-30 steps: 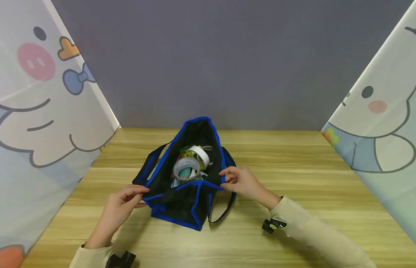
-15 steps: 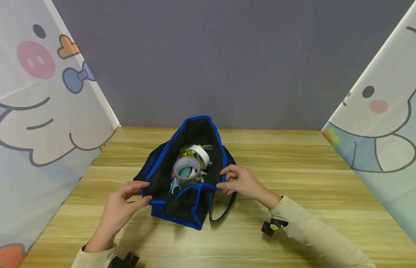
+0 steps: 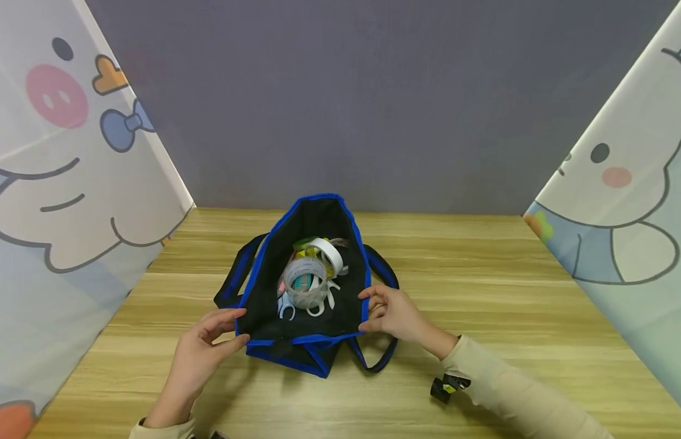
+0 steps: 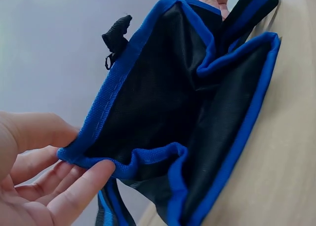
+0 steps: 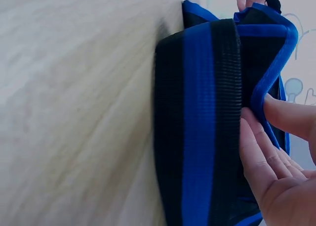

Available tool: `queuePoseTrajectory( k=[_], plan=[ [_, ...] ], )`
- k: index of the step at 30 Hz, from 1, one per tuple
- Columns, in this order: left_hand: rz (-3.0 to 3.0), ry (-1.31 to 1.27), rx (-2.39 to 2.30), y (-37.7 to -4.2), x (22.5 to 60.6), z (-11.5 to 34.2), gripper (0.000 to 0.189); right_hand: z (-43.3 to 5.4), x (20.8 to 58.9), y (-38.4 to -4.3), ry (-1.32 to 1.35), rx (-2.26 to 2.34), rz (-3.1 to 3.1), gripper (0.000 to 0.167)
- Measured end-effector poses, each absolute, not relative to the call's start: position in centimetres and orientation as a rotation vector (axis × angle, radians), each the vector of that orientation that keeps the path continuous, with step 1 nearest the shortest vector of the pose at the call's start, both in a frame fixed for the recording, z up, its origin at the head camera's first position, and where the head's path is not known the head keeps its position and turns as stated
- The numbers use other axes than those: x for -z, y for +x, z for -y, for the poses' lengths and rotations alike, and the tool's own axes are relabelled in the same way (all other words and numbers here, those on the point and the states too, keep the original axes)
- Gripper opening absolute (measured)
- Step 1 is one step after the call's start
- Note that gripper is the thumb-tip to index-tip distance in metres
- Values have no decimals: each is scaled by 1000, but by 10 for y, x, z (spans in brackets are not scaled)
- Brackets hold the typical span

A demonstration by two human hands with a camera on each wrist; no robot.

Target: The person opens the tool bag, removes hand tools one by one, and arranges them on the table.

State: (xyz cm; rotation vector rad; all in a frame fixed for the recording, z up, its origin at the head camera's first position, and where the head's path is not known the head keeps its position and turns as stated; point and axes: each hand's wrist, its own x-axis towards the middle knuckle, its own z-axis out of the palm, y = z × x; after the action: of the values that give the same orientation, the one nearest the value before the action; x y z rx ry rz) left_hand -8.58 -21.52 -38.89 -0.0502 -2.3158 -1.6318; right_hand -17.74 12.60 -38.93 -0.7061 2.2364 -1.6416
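Note:
A black tote bag (image 3: pixel 324 216) with blue trim stands on the table, its mouth spread wide. My left hand (image 3: pixel 200 350) pinches the near left corner of the rim between thumb and fingers. At the near right corner, my right hand (image 3: pixel 396 314) grips the rim the same way. Inside lie a clear tape roll (image 3: pixel 306 300), a white tape roll (image 3: pixel 330 257), a light blue handle (image 3: pixel 286 306) with a ring, and a white ringed handle (image 3: pixel 316 311). More small things underneath are partly hidden. A zipper end (image 4: pixel 117 35) hangs off the rim in the left wrist view.
One strap (image 3: pixel 237 274) loops out to the left of the bag; another strap (image 5: pixel 197 122) arches out on the right. The wooden table (image 3: pixel 472 262) meets a grey panel (image 3: pixel 340 110) behind. Cartoon-printed side walls (image 3: pixel 71 201) slant in at both sides.
The near rim has been pulled down toward me and straightened, so more of the contents shows. My left hand has shifted its hold on the corner; my right hand has moved slightly down.

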Motion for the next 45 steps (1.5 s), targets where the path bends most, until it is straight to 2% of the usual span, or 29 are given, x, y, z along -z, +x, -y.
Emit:
queuePoseTrajectory(
  k=[14,22,31,37,45],
  plan=[
    [2231,-81,1783,-88,397,213,45,-135,393,-178,-755,1549,-2347,45],
    [2152,-158,1888,-88,399,214,47,-132,363,-191,-780,1484,-2331,39],
    [2067,-213,1926,-90,403,216,45,-98,316,-220,-811,1494,-2381,35],
    [2020,-160,1953,-89,406,215,44,-71,309,-239,-809,1469,-2457,36],
    [1975,-46,2010,-87,407,217,43,-46,308,-265,-775,1186,-2684,39]
  ],
)
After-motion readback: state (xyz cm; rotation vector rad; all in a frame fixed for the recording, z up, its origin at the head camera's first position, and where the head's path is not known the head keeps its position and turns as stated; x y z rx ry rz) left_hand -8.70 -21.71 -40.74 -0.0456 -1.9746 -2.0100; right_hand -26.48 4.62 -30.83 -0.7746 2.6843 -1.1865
